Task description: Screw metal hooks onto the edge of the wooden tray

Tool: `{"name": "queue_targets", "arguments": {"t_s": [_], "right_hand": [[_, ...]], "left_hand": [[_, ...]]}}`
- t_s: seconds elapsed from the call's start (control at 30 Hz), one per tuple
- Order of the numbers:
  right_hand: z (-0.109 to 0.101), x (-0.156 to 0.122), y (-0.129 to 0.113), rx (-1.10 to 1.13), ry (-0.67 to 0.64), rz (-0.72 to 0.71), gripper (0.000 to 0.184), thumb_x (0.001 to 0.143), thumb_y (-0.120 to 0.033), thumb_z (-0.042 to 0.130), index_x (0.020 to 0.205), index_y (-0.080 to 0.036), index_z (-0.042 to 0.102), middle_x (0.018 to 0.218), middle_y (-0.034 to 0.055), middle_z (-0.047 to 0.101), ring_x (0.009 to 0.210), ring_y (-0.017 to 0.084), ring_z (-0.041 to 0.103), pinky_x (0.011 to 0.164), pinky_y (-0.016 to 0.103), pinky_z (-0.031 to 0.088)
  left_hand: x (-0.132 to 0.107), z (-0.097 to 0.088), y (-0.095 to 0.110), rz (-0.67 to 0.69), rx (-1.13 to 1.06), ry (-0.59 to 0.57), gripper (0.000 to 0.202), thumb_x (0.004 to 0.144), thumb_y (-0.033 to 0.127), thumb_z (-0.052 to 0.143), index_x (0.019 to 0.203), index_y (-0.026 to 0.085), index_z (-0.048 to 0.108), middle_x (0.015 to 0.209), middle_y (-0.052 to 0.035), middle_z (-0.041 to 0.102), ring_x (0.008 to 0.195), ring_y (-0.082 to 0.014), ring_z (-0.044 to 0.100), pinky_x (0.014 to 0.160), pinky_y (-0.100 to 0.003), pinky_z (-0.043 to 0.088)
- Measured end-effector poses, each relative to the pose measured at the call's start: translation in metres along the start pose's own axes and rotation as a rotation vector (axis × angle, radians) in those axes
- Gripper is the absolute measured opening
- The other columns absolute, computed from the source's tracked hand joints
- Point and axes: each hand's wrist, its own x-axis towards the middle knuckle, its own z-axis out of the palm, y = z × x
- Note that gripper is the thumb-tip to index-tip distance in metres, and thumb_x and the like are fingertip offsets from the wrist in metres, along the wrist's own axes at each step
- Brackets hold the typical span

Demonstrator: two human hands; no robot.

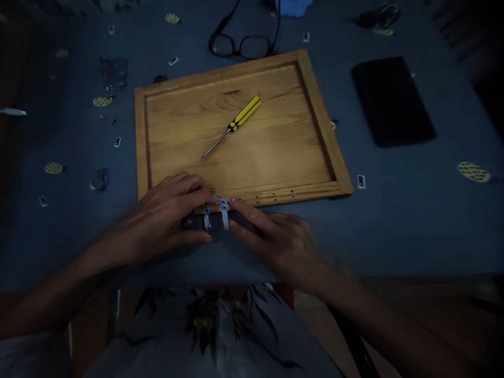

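Observation:
A shallow wooden tray-like panel with a raised frame lies on the table, with a row of small dark holes along its near rail. At that rail are two small silvery metal brackets, one with holes in its plate and a narrow strip pointing down, the other just left. My left hand closes around the left bracket and the panel edge. My right hand pinches the right bracket from its right side. A dark piece shows under my left fingers, its kind unclear. A yellow-and-black screwdriver rests diagonally on the panel.
Eyeglasses on a cord lie behind the panel. A flat black case or book is at the right. At the left are a clear plastic bag, a small round item and tiny screws. A patterned blue cloth covers the table.

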Motion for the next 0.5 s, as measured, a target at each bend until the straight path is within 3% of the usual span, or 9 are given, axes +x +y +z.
{"name": "queue_targets", "arguments": {"t_s": [0.5], "right_hand": [[-0.0023, 0.0041, 0.0031, -0.048, -0.007, -0.024, 0.038, 0.102, -0.006, 0.038, 0.114, -0.017, 0.072, 0.131, 0.0122, 0.074, 0.068, 0.013, 0.071, 0.057, 0.027, 0.054]], "left_hand": [[-0.0012, -0.0037, 0.0042, 0.026, 0.047, -0.018, 0.042, 0.101, 0.052, 0.057, 0.131, 0.023, 0.061, 0.117, -0.0069, 0.065, 0.107, -0.0254, 0.060, 0.089, -0.038, 0.051]]}}
